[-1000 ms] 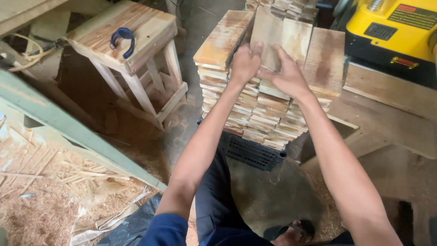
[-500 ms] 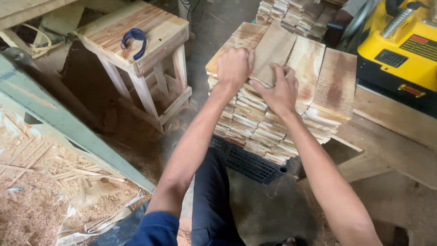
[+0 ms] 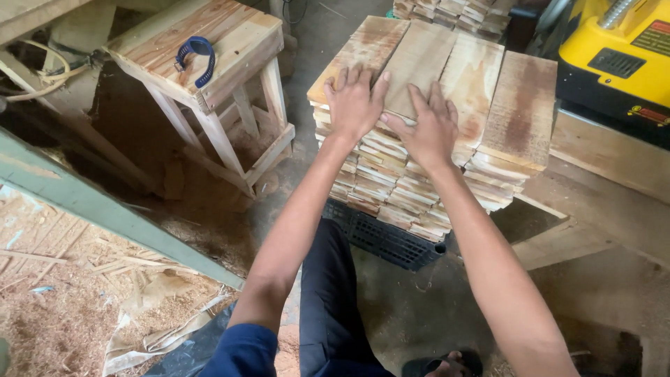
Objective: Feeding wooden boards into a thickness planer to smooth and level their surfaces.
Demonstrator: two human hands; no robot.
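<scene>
Both hands lie flat, fingers spread, gripping nothing: the left hand [image 3: 354,101] and right hand [image 3: 430,129] press side by side on the top board [image 3: 419,59] of a tall stack of thin wooden slats [image 3: 391,185]. The slats look light, stiff and rough-sawn, likely splintery, best lifted by their long edges. The stack stands on a black plastic crate [image 3: 384,241] over a sawdust-strewn floor [image 3: 202,230], between a wooden stool [image 3: 209,66] and a yellow machine [image 3: 614,59].

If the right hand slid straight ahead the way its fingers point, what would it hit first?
Likely nothing soon: the right hand lies flat on the plank stack, fingers aimed along the top boards toward a farther wood pile.
</scene>
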